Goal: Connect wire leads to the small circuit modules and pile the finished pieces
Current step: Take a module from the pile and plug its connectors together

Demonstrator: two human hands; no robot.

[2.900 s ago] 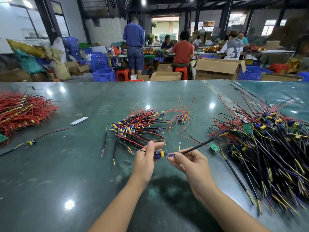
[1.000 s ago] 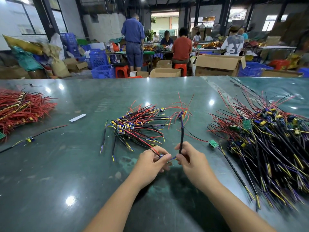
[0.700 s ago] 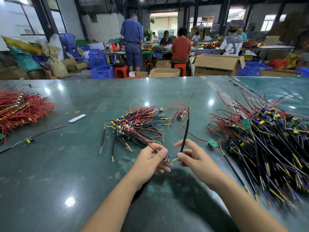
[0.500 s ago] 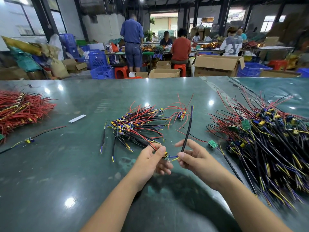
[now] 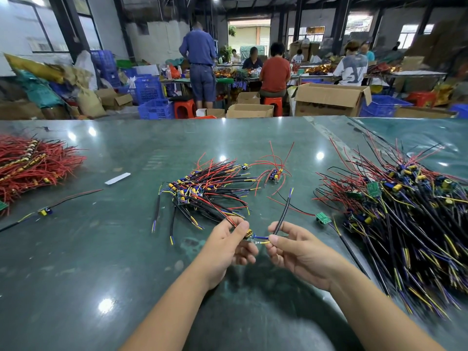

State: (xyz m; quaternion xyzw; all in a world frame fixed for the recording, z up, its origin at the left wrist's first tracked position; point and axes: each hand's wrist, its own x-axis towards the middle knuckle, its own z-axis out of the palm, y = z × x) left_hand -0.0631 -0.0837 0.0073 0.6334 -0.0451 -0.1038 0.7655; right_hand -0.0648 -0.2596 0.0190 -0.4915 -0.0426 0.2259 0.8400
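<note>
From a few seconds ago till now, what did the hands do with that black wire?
The right hand swung the black cable from pointing sideways to standing up, its free end away from the table. The left hand kept its grip on the small module. The piles on the table stayed put.

small module (image 5: 248, 235) midair, black lead (image 5: 283, 214) upright

I count three big heaps of wired parts on my table (image 5: 106, 262): a red heap (image 5: 33, 165) far left, a mixed heap (image 5: 210, 191) in the middle, a black heap (image 5: 410, 216) on the right. Three loose wired pieces lie apart: one (image 5: 45, 211) at left, one (image 5: 274, 174) past the middle heap, one (image 5: 323, 217) beside the right heap. One white strip (image 5: 117, 178). My two hands, left (image 5: 228, 245) and right (image 5: 298, 252), share one module (image 5: 249, 235) and one black lead (image 5: 283, 214).
</note>
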